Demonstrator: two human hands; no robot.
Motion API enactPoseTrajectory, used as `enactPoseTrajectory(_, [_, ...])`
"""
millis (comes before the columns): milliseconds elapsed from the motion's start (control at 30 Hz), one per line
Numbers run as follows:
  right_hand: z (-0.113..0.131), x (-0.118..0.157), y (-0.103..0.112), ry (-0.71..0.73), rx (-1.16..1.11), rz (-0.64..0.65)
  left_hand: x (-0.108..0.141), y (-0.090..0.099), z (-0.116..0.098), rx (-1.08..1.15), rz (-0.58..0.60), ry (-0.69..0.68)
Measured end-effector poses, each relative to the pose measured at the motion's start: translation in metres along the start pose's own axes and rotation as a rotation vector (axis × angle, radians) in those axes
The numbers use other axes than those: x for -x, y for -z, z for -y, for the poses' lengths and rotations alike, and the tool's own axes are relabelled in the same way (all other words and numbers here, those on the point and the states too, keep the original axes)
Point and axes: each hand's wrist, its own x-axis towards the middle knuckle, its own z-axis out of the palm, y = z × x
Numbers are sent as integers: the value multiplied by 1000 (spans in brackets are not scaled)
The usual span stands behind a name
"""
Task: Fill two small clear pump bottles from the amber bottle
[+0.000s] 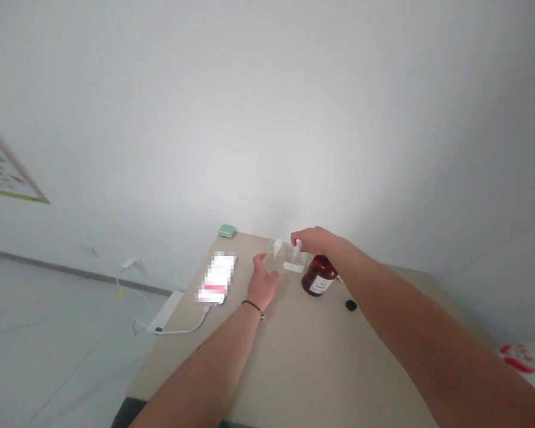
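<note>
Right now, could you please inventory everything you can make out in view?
wall: 1, white, behind
table: 1, beige, centre
containers: apparently 2, clear, white tops, table's rear
bottle: 1, dark red, beside containers
disc: 1, black, beside bottle
phone: 1, pale screen, table's left
cable: 1, white, from phone
case: 1, green, far-left corner
poster: 1, multicoloured, left wall
floor: 1, grey, left
unclear item: 1, white-red, lower right
bracelet: 1, black, left wrist
left hand: 1, at containers
right hand: 1, at white top

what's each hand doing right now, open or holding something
Left hand: partly curled at a clear container; firm grip can't be told.
Right hand: closed, fingertips pinching a small white piece.
</note>
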Motion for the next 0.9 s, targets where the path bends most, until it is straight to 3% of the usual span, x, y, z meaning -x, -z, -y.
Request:
enactPoseTrajectory(467, [-3,-1,-16,-5,-56,-11,3,-1,-8,-176,14,28])
enactPoseTrajectory(700, [3,13,2,-10,-48,-158,2,-2,-5,-191,3,-4])
enactPoseTrajectory(900, [25,3,11,120,-30,-264,0,-3,-1,-179,-10,5])
